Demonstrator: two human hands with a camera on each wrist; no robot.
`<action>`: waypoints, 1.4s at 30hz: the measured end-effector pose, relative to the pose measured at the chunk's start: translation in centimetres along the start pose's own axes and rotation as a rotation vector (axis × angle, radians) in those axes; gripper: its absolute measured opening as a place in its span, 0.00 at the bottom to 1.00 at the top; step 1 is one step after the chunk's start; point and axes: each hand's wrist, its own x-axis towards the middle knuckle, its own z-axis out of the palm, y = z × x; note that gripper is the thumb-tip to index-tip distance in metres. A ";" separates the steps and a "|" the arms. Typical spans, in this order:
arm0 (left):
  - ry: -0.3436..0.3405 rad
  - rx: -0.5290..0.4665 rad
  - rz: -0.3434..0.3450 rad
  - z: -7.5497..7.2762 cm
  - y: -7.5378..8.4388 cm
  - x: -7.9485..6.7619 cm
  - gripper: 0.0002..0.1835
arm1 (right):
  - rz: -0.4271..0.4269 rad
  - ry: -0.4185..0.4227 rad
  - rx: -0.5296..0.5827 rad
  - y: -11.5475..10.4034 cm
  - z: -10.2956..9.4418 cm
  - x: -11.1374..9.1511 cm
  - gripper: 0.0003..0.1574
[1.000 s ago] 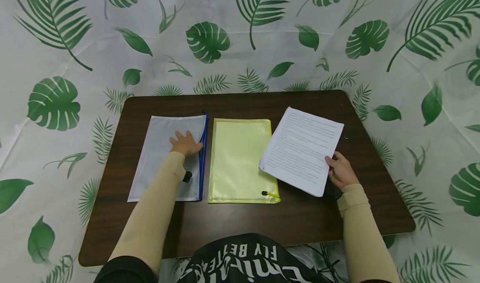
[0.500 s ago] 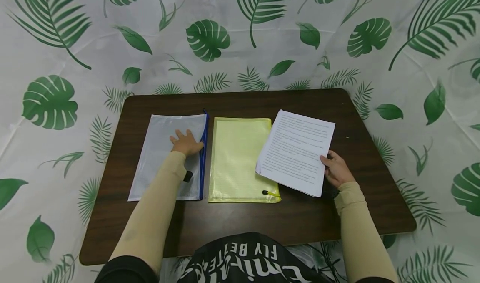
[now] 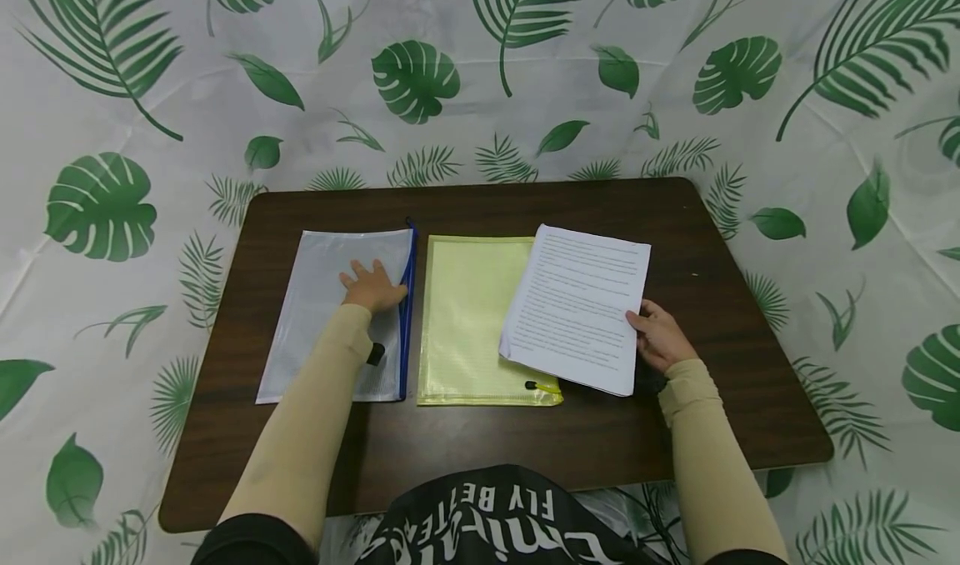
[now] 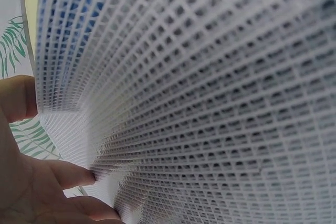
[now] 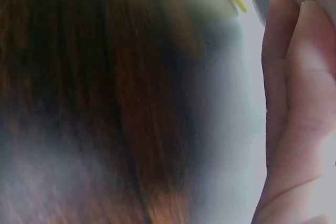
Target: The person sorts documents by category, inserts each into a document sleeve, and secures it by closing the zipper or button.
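Observation:
A clear mesh zipper pouch with a blue edge point(image 3: 322, 273) lies on the left of the table. My left hand point(image 3: 372, 287) rests on it with fingers spread, the thumb at the blue zipper side; the pouch's grid point(image 4: 210, 103) fills the left wrist view. My right hand point(image 3: 663, 337) pinches a stack of printed paper point(image 3: 577, 307) by its right edge, thumb on top and fingers beneath. The stack is tilted and overlaps the right part of a yellow mesh zipper pouch point(image 3: 461, 323) in the middle. In the right wrist view, fingers point(image 5: 304, 77) lie under the sheets.
The brown wooden table point(image 3: 480, 444) has rounded corners. A yellow zipper pull with a dark end point(image 3: 542, 387) shows at the yellow pouch's lower right corner. Behind the table hangs a white cloth with green leaves point(image 3: 416, 82). Dark cables point(image 3: 660, 519) hang past the front edge.
My right hand has moved left with the paper stack, which now covers more of the yellow pouch and is turned a little straighter. The left hand stays in place on the clear pouch.

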 end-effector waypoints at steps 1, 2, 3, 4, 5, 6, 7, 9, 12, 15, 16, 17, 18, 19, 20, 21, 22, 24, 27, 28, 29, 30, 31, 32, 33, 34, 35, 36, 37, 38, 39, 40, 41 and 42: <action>0.000 -0.001 -0.001 0.0 0.0 0.0 0.50 | 0.002 -0.004 0.001 0.0 0.1 0.0 0.20; 0.001 -0.002 -0.001 0.0 0.0 0.0 0.51 | 0.005 -0.007 -0.003 0.0 0.1 0.0 0.21; 0.001 -0.004 -0.001 0.1 0.0 -0.1 0.51 | 0.006 -0.011 -0.004 -0.1 0.2 -0.1 0.22; 0.002 -0.006 -0.002 0.1 0.0 -0.1 0.51 | 0.007 -0.016 -0.002 -0.1 0.3 -0.1 0.22; 0.003 -0.007 -0.003 0.1 0.0 -0.1 0.51 | 0.009 -0.020 0.002 -0.1 0.3 -0.1 0.23; 0.003 -0.007 -0.003 0.1 0.0 -0.1 0.51 | 0.009 -0.027 0.008 -0.1 0.4 -0.1 0.23; 0.003 -0.008 -0.003 0.1 0.0 -0.1 0.51 | 0.008 -0.033 0.013 -0.1 0.5 -0.1 0.23; 0.002 -0.009 -0.003 0.1 -0.1 -0.1 0.51 | 0.007 -0.038 0.016 -0.1 0.7 0.0 0.22; -0.002 -0.006 -0.002 0.2 -0.2 0.0 0.51 | 0.004 -0.047 0.016 -0.1 0.9 -0.1 0.21; -0.004 0.003 -0.002 0.2 -0.3 0.1 0.52 | 0.006 -0.047 0.006 -0.1 1.2 0.0 0.19; -0.003 0.006 0.000 0.2 -0.3 0.1 0.52 | 0.007 -0.048 0.007 -0.1 1.2 0.0 0.18; -0.001 0.007 0.001 0.2 -0.3 0.0 0.52 | 0.006 -0.051 0.007 -0.1 1.3 0.1 0.18; 0.000 0.007 0.003 0.2 -0.2 0.0 0.52 | 0.005 -0.048 0.007 -0.1 1.4 0.0 0.17; 0.003 0.009 0.005 0.2 -0.2 0.0 0.52 | 0.004 -0.048 0.006 -0.2 1.4 0.1 0.17; 0.005 0.011 0.008 0.2 -0.2 0.0 0.52 | 0.001 -0.045 0.010 -0.2 1.5 0.1 0.17; 0.008 0.013 0.011 0.1 -0.2 0.0 0.51 | 0.001 -0.046 0.011 -0.2 1.6 0.1 0.16; 0.011 0.015 0.014 0.1 -0.2 0.0 0.51 | 0.001 -0.046 0.010 -0.3 1.6 0.1 0.16; 0.015 0.025 0.018 0.1 -0.2 0.1 0.51 | 0.003 -0.038 0.009 -0.3 1.8 0.1 0.16; 0.020 0.034 0.023 0.1 -0.2 0.1 0.51 | 0.014 -0.041 0.010 -0.5 2.0 0.1 0.17; 0.022 0.036 0.023 0.1 -0.2 0.1 0.52 | 0.016 -0.036 0.011 -0.5 2.0 0.1 0.17; 0.023 0.035 0.024 0.2 -0.3 0.1 0.52 | 0.019 -0.037 0.012 -0.5 2.1 0.1 0.18; 0.023 0.032 0.023 0.2 -0.2 0.1 0.52 | 0.021 -0.033 0.010 -0.5 2.1 0.2 0.18; 0.023 0.029 0.022 0.2 -0.2 0.1 0.52 | 0.025 -0.031 0.003 -0.5 2.2 0.2 0.19; 0.022 0.027 0.023 0.3 -0.2 0.1 0.52 | 0.026 -0.027 0.000 -0.4 2.3 0.3 0.19; 0.022 0.021 0.022 0.3 -0.2 0.0 0.52 | 0.028 -0.028 0.000 -0.4 2.3 0.4 0.19; 0.022 0.016 0.021 0.3 -0.2 0.0 0.52 | 0.026 -0.025 -0.003 -0.4 2.3 0.5 0.19; 0.020 0.013 0.021 0.3 -0.2 0.0 0.52 | 0.023 -0.033 0.001 -0.4 2.4 0.6 0.20; 0.022 0.011 0.022 0.3 -0.1 0.0 0.52 | 0.020 -0.030 -0.002 -0.4 2.5 0.7 0.20; 0.025 0.010 0.023 0.2 -0.1 0.0 0.51 | 0.020 -0.032 0.000 -0.4 2.5 0.7 0.20; 0.028 0.012 0.025 0.2 -0.1 0.0 0.51 | 0.018 -0.038 0.003 -0.3 2.6 0.8 0.20; 0.030 0.015 0.026 0.2 -0.1 0.0 0.51 | 0.017 -0.042 0.003 -0.3 2.7 0.8 0.20; 0.032 0.021 0.028 0.2 -0.1 0.1 0.51 | 0.019 -0.045 0.003 -0.4 2.8 0.9 0.21; 0.034 0.029 0.028 0.2 0.0 0.1 0.51 | 0.023 -0.049 0.000 -0.4 2.9 0.8 0.21; 0.037 0.035 0.029 0.3 0.0 0.1 0.51 | 0.030 -0.049 -0.002 -0.4 3.0 0.8 0.21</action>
